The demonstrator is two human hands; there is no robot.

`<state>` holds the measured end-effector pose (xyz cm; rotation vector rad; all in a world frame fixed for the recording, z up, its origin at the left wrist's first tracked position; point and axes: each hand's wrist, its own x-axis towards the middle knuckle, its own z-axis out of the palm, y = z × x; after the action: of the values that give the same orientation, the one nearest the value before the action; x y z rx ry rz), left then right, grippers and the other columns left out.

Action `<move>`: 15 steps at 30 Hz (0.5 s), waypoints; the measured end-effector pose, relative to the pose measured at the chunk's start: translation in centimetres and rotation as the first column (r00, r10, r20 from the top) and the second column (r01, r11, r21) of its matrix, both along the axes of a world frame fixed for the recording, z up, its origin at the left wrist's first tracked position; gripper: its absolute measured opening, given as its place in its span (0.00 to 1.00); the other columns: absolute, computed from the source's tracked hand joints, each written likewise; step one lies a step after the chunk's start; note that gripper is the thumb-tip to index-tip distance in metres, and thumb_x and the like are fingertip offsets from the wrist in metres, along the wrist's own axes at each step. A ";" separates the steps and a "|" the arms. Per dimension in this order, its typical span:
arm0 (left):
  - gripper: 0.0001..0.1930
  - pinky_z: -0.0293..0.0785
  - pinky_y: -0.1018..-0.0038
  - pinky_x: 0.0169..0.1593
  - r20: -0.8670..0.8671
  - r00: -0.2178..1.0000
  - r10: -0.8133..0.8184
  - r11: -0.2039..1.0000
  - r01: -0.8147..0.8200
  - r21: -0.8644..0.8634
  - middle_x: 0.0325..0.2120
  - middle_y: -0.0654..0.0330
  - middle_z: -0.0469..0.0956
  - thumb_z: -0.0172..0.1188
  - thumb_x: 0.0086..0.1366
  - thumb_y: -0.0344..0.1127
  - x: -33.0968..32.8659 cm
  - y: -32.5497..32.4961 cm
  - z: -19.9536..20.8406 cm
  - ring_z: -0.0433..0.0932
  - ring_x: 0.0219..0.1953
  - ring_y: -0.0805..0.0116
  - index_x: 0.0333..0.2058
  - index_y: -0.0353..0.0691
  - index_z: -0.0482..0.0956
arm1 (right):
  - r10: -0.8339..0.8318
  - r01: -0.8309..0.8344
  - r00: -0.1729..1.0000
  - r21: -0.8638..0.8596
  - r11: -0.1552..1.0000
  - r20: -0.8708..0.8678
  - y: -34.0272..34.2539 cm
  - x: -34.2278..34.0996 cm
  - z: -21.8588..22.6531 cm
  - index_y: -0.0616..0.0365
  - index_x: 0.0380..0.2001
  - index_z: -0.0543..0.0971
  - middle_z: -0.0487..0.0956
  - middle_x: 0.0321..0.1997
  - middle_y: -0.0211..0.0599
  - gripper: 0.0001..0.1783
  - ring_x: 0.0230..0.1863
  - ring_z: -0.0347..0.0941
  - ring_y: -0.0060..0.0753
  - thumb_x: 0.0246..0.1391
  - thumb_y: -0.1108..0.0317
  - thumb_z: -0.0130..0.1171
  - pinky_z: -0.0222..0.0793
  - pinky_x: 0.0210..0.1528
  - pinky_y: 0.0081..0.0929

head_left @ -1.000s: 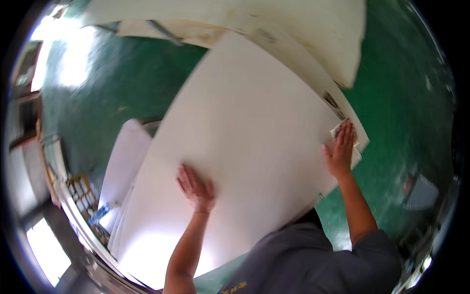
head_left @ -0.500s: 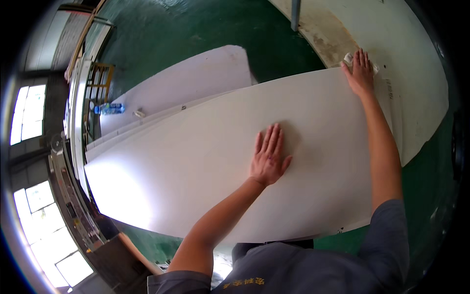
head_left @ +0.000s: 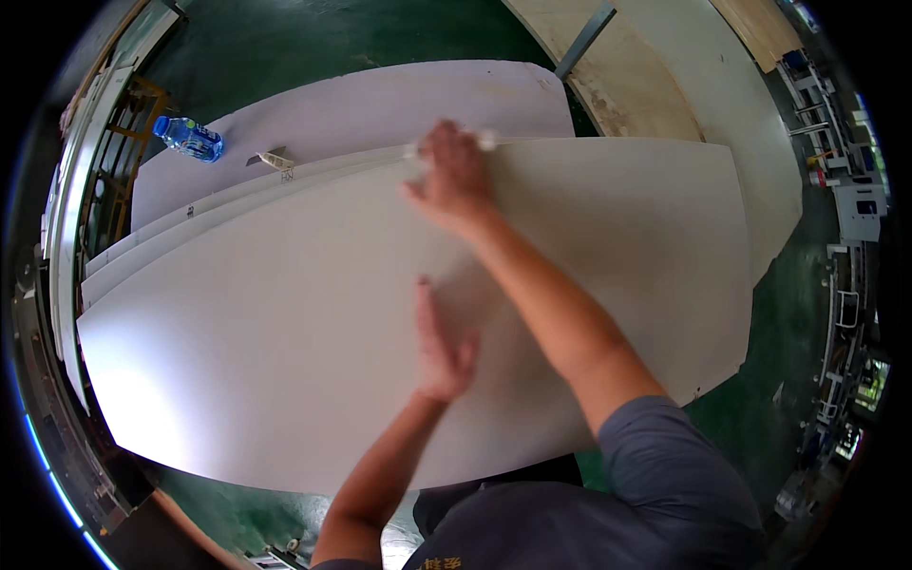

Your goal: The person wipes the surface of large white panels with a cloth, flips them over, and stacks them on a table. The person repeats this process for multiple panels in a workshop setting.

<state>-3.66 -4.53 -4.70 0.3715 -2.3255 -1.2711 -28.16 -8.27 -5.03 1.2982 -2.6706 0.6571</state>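
Note:
A large smooth white sheet (head_left: 294, 313) lies across the front, on top of several similar sheets whose edges show along its far left side. At the sheet's far edge, near the middle, my right hand (head_left: 456, 180) presses a crumpled white cloth (head_left: 488, 140), which peeks out on both sides of the fingers; motion blurs them. Closer to me, my left hand (head_left: 443, 351) is over the middle of the sheet with its fingers extended and the thumb apart, holding nothing. It is blurred too, and whether it touches the surface I cannot tell.
Beyond the stack is another pale panel (head_left: 380, 104), bearing a blue-capped water bottle (head_left: 190, 139) and a small pale tool or tube (head_left: 275, 160). A grey metal post (head_left: 584, 40) stands near a wooden board (head_left: 627, 85). Machinery (head_left: 860, 209) lines the far right.
My right hand has swept left along the far edge with the cloth, from the right corner to the middle. My left hand has turned more edge-on. The view has shifted to the right.

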 end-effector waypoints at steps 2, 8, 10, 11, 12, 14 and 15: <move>0.43 0.35 0.50 0.76 -0.029 0.958 0.286 0.942 -0.276 0.193 0.75 0.44 0.41 0.53 0.66 0.29 6.6 -8.4 -1.5 0.39 0.77 0.50 0.74 0.34 0.40 | 0.157 -0.166 0.984 0.113 0.980 0.087 -9.0 8.4 1.2 0.63 0.69 0.62 0.54 0.77 0.54 0.48 0.79 0.43 0.55 0.57 0.37 0.55 0.33 0.79 0.52; 0.36 0.39 0.52 0.76 0.439 0.639 0.632 0.723 -0.281 -0.631 0.74 0.48 0.50 0.42 0.76 0.52 18.8 -20.9 -0.1 0.45 0.76 0.50 0.73 0.36 0.49 | 0.210 -0.205 0.976 -0.086 0.975 0.055 -11.5 12.6 -0.5 0.59 0.66 0.68 0.57 0.77 0.50 0.44 0.79 0.43 0.54 0.56 0.39 0.59 0.33 0.80 0.50; 0.36 0.38 0.53 0.76 0.460 0.609 0.646 0.703 -0.239 -0.670 0.75 0.51 0.49 0.41 0.77 0.53 20.6 -21.2 0.2 0.44 0.77 0.52 0.74 0.37 0.48 | 0.098 -0.087 0.957 -0.052 0.995 0.272 -4.8 6.5 3.1 0.58 0.55 0.76 0.64 0.72 0.47 0.33 0.76 0.50 0.54 0.50 0.49 0.67 0.40 0.78 0.50; 0.36 0.37 0.53 0.76 0.458 0.614 0.643 0.701 -0.231 -0.675 0.75 0.52 0.49 0.41 0.77 0.53 20.0 -21.1 0.1 0.44 0.77 0.52 0.74 0.38 0.48 | -0.049 0.050 0.998 -0.030 0.998 0.026 -0.3 2.3 1.0 0.59 0.50 0.77 0.68 0.68 0.48 0.31 0.73 0.55 0.54 0.49 0.50 0.68 0.46 0.76 0.49; 0.36 0.37 0.53 0.76 0.458 0.610 0.647 0.697 -0.228 -0.679 0.75 0.52 0.48 0.41 0.77 0.53 19.6 -20.9 -0.1 0.43 0.77 0.52 0.74 0.38 0.47 | -0.156 0.156 0.988 0.029 0.987 -0.012 4.5 -2.0 0.6 0.61 0.53 0.76 0.67 0.69 0.51 0.33 0.73 0.55 0.54 0.51 0.49 0.65 0.47 0.75 0.49; 0.38 0.36 0.52 0.76 0.470 0.630 0.618 0.720 -0.213 -0.661 0.75 0.50 0.48 0.42 0.76 0.55 18.0 -20.6 -0.1 0.43 0.77 0.50 0.74 0.35 0.47 | -0.330 0.349 0.933 0.144 0.926 -0.142 15.2 -10.9 -0.3 0.65 0.63 0.67 0.63 0.72 0.53 0.39 0.75 0.52 0.54 0.58 0.47 0.59 0.44 0.76 0.50; 0.39 0.35 0.52 0.76 0.477 0.634 0.608 0.727 -0.204 -0.655 0.75 0.48 0.48 0.42 0.75 0.56 17.3 -20.3 0.0 0.43 0.77 0.50 0.73 0.34 0.47 | -0.502 0.530 0.848 0.221 0.819 -0.170 19.2 -13.6 -0.4 0.66 0.67 0.62 0.57 0.75 0.55 0.43 0.78 0.46 0.53 0.60 0.44 0.56 0.39 0.78 0.49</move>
<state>13.69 -24.84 -4.72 1.2685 -2.7719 -0.1660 -41.75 10.91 -5.39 0.5513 -2.8925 0.1636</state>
